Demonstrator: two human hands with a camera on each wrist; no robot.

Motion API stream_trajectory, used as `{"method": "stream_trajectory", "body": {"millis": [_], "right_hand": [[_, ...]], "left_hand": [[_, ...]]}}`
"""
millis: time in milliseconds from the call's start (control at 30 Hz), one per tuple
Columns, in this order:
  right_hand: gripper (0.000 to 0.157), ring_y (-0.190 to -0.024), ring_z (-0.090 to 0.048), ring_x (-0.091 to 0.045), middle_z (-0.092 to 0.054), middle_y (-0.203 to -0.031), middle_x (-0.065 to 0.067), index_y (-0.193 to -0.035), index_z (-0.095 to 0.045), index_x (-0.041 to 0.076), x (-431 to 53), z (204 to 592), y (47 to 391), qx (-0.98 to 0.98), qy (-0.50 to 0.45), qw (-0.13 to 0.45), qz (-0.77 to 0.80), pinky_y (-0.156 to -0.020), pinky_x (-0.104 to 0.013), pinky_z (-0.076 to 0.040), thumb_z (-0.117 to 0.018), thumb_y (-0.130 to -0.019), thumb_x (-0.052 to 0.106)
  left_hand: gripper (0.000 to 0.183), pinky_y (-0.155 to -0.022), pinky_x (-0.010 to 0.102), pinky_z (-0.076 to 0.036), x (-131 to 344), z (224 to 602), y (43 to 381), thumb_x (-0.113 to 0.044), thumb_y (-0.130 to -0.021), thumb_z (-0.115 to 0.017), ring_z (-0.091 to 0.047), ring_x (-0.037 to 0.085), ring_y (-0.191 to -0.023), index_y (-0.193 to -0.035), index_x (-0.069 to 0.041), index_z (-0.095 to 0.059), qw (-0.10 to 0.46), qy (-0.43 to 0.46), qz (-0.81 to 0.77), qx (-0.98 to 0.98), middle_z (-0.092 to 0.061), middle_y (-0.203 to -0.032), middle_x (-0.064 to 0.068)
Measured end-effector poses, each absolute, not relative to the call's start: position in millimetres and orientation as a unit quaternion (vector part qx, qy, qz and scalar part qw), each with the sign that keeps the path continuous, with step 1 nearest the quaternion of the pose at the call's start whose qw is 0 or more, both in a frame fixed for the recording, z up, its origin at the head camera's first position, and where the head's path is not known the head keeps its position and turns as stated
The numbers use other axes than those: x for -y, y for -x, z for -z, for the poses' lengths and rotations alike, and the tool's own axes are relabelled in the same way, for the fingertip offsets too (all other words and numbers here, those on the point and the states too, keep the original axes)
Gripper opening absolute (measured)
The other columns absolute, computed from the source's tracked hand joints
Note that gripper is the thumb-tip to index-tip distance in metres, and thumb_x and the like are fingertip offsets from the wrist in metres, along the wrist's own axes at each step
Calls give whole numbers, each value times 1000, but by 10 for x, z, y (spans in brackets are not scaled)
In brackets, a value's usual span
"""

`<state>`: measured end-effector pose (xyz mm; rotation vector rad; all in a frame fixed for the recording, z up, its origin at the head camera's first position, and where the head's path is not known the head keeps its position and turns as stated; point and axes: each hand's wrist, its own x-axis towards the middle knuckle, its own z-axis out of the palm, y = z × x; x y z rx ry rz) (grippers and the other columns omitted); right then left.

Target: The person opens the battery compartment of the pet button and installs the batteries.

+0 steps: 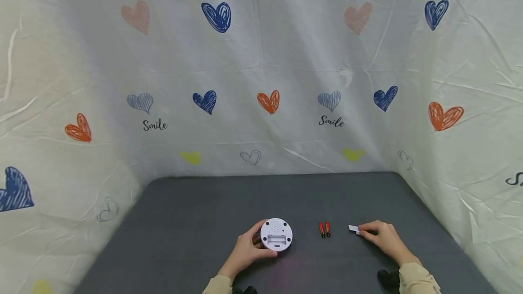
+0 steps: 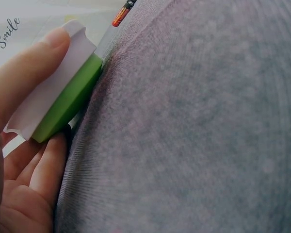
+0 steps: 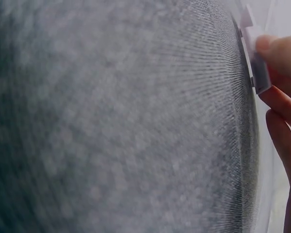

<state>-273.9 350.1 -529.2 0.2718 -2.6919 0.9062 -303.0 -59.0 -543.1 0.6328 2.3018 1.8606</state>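
So left fingers (image 1: 256, 227) are curled round a circular white-and-green plastic gadget (image 1: 276, 227), battery slot (image 1: 276, 239) uncovered, near side of the dark grey bench (image 1: 184, 221). Two red-and-black cylindrical batteries (image 1: 321, 228) lie right of it; further right, right fingers (image 1: 369, 226) pinch a small white plastic cover (image 1: 353, 228).

A round white device (image 1: 276, 230) with a green lower part (image 2: 70, 99) is gripped in the left hand (image 1: 247, 247), its uncovered battery slot (image 1: 276, 239) facing upward. Two red-and-black batteries (image 1: 322, 230) lie side by side on the dark counter (image 1: 192, 226). The right hand (image 1: 384, 238) pinches a small white cover (image 1: 353, 228).
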Motion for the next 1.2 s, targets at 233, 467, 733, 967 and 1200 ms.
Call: {"method": "stream_trajectory", "body": {"millis": [233,467,733,967,1200], "right_hand": [[14,-89,-63,-24,-68,-90,-1,-89,-76,13,-3488,5273,2762,929,-78,127,-338,-78,-41,-51,-77,-75,13],[17,-90,-63,-26,-69,-91,-4,-91,-75,10,-3471,5272,2754,929,-58,124,-344,-79,-43,-51,-77,-75,15],[40,-102,-59,-33,-65,-107,-14,-110,-69,4,-3357,5191,2751,911,-50,151,-381,-82,-47,-49,-76,-77,26],[50,-104,-58,-32,-60,-116,-19,-122,-58,-1,-3088,5167,2777,861,-40,97,-497,-77,-32,-53,-74,-79,18],[51,-103,-59,-29,-60,-116,-17,-123,-58,-1,-2832,5171,2816,844,-39,66,-530,-79,-34,-52,-74,-79,19]], "left_hand": [[92,-82,25,-50,601,5409,3017,-18,-60,-88,-53,23,-112,-139,-11,-41,61,-208,-619,-755,-44,-135,14],[91,-81,25,-50,602,5433,3017,-18,-60,-88,-54,22,-111,-138,-13,-43,62,-204,-614,-760,-45,-134,14],[92,-81,25,-50,600,5437,3015,-18,-62,-87,-54,22,-111,-140,-7,-39,67,-207,-609,-763,-46,-133,15],[93,-82,25,-50,601,5419,3005,-18,-63,-87,-54,21,-112,-141,-8,-38,71,-208,-607,-764,-46,-133,14],[91,-81,27,-51,610,5234,2907,-13,-63,-86,-54,27,-111,-140,-2,-37,69,-218,-614,-756,-46,-133,19]]}}
